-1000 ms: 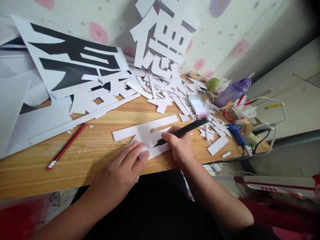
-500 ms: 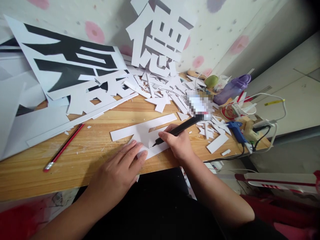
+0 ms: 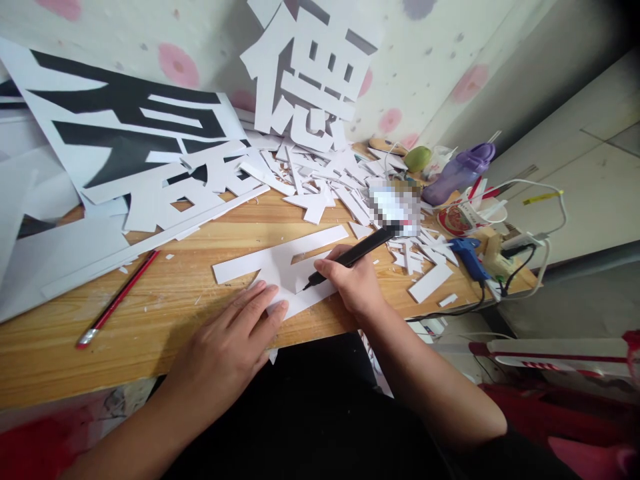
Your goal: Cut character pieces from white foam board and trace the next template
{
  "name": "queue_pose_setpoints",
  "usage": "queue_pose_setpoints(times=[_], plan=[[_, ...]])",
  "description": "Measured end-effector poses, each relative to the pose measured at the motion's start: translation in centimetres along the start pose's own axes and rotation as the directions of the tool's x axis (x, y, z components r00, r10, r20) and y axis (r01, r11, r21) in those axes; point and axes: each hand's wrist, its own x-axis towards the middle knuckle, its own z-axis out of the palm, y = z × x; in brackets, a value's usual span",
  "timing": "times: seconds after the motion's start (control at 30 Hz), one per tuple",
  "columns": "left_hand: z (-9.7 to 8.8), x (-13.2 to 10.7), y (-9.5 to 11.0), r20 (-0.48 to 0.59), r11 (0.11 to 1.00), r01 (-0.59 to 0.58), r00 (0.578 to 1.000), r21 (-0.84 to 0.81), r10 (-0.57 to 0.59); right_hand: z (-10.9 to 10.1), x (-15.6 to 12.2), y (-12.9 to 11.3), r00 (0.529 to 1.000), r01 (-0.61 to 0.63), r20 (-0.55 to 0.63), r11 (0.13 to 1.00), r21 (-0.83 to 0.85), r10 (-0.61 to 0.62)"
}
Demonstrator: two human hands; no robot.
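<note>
Wood makes up the worktop (image 3: 175,287) beneath a white cutout (image 3: 280,270), which looks light, stiff and easily snapped at its strips, so best held by the broad middle; its long axis runs near-left to far-right. The left hand (image 3: 235,337) lies flattened on the cutout's near-left part; the right hand (image 3: 355,280) pinches a black pen-like tool (image 3: 356,252), tip down at the cutout's middle.

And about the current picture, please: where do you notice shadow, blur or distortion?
Head view: the white cut-out character has a soft grey shadow beside it on the wall; pixelation covers a patch by the far end of the black pen-like tool. Same head view: the red thing at lower left is blurred, while the white piece under the tool shows clear edges.
</note>
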Motion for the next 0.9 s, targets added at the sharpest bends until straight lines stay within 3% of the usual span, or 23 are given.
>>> queue_pose_setpoints(times=[0.33,0.5,0.7,0.9], plan=[[-0.2,0.5,0.2,-0.014,0.999,-0.02,1.0,0.037,0.02,-0.4,0.4,0.2,0.998,0.009,0.062,0.999,0.033,-0.011],[0.0,0.3,0.3,-0.004,1.0,0.025,1.0,0.002,-0.025,-0.7,0.5,0.0,0.999,-0.003,0.039,1.0,0.017,0.003],[0.0,0.3,0.1,-0.017,0.999,-0.021,1.0,0.034,0.022,-1.2,0.7,0.4,1.0,0.009,0.023,1.0,0.017,-0.01],[0.3,0.0,0.0,-0.004,1.0,0.008,1.0,0.022,-0.008,-1.4,1.0,0.7,1.0,0.018,0.021,1.0,0.019,-0.018]])
